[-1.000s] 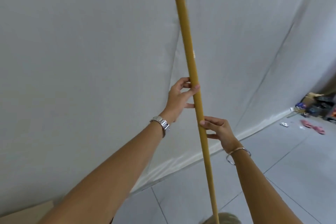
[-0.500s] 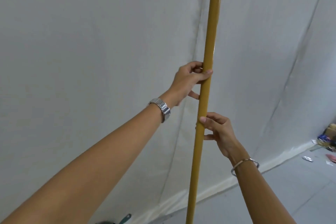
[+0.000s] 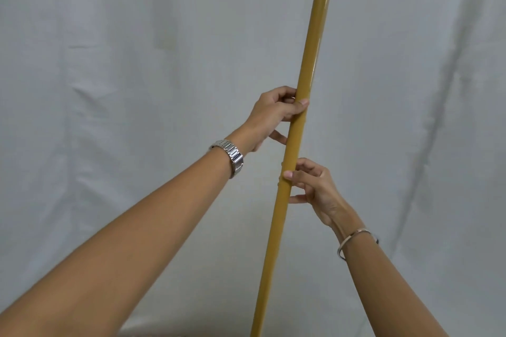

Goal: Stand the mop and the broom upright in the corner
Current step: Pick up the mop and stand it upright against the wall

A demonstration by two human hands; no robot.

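1. While you look straight ahead, a long yellow stick (image 3: 306, 96) runs from the top of the view down to the bottom, and it leans a little, with its top more to the right than its bottom.
2. You cannot tell if this stick belongs to the mop or the broom, because both of its ends are out of view.
3. Your left hand (image 3: 275, 115) is the higher one. It comes to the stick from the left side, and its fingers curl around the stick, with the thumb pressed on the front. It is holding the stick.
4. Your right hand (image 3: 317, 189) is lower down, just under the left hand. It comes from the right side. Its fingertips (image 3: 288, 174) touch the stick, with the thumb below them on the stick too. The grip looks light, more of a pinch than a full wrap.
5. A small bare bit of stick shows between your two hands, so the hands do not touch each other.
6. You wear a shiny silver watch (image 3: 232, 157) on your left wrist and a thin silver bangle (image 3: 356, 239) on your right wrist.
7. Behind the stick hangs a wrinkled white cloth (image 3: 109, 63) that fills nearly the whole view. You cannot tell if the stick touches it.
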